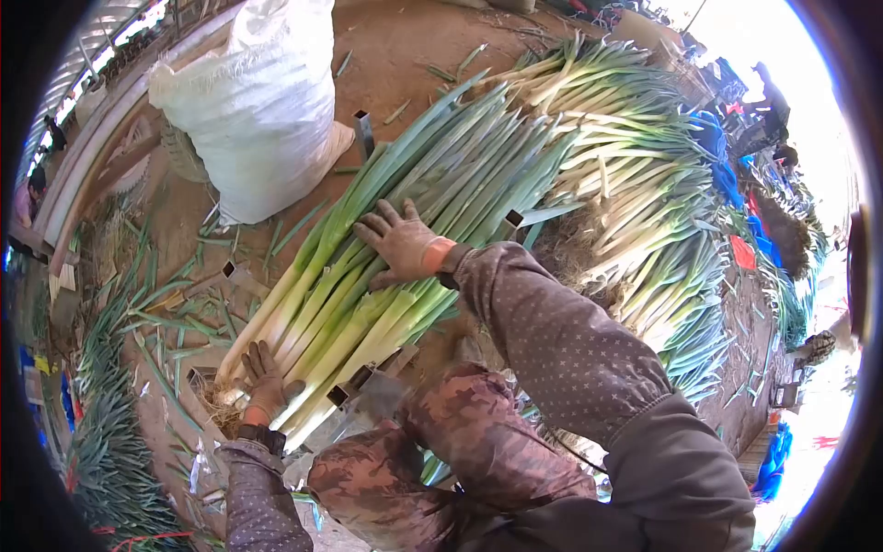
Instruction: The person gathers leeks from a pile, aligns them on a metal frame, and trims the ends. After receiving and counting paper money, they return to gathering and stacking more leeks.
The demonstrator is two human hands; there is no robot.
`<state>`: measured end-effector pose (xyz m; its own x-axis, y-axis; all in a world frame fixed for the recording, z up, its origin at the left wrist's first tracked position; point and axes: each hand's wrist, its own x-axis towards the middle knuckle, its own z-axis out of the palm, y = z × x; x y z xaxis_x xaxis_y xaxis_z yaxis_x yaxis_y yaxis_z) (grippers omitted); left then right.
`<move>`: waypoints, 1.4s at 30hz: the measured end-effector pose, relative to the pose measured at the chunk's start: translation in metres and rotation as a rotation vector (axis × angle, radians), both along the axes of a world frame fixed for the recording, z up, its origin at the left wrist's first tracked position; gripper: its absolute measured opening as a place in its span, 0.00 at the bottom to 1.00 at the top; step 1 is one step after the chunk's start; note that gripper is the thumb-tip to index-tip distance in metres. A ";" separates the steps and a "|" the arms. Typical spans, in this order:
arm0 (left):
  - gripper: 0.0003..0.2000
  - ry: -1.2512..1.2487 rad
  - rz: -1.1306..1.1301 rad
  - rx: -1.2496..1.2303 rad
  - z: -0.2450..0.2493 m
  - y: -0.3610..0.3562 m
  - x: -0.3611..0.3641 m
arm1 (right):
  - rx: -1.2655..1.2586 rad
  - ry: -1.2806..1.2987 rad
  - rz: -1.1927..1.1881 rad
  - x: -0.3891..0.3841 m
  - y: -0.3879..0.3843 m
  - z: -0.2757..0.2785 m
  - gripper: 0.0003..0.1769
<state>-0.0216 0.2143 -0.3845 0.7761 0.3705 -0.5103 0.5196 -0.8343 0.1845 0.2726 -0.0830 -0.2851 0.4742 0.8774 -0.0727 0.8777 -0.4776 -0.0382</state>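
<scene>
A thick bundle of long green onions point(340, 304) lies in front of me, white root ends at the lower left and green leaves at the upper right. My right hand point(405, 244), gloved, rests flat on the middle of the bundle with its fingers spread. Near the roots, my left hand point(267, 382), also gloved, lies on the white stalks with its fingers apart. Neither hand is closed around any stalk. Square metal tube ends point(340, 396) show around the bundle, which appears to rest on a metal frame; most of that frame is hidden.
A full white woven sack point(262, 120) stands at the upper left. Large piles of green onions point(635, 212) lie to the right, and more leaves point(120, 451) at the lower left. Cut leaf scraps point(179, 322) litter the ground. Blue bundled material point(713, 152) sits at the far right.
</scene>
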 end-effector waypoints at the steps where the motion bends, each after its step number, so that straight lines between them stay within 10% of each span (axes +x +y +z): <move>1: 0.73 0.011 0.006 -0.005 0.002 0.002 0.000 | -0.024 0.007 0.009 0.002 0.005 0.001 0.61; 6: 0.75 -0.032 -0.013 -0.041 -0.001 0.008 -0.016 | 0.175 -0.294 0.119 0.000 0.054 0.052 0.50; 13: 0.77 -0.011 -0.019 -0.023 0.002 0.004 -0.013 | -0.064 -0.041 0.416 0.089 0.070 0.049 0.45; 15: 0.77 -0.017 -0.013 -0.006 -0.004 0.005 -0.017 | -0.468 0.005 0.168 0.114 0.060 0.083 0.47; 30: 0.76 -0.032 -0.006 -0.001 0.002 0.004 -0.019 | -0.314 0.145 -0.462 0.197 -0.128 0.002 0.48; 33: 0.76 0.004 -0.015 0.006 0.002 0.002 -0.013 | -0.017 -0.229 -0.240 0.204 -0.129 0.033 0.45; 42: 0.75 -0.003 -0.013 0.042 0.001 0.003 -0.014 | 0.013 -0.226 -0.215 0.198 -0.109 0.052 0.45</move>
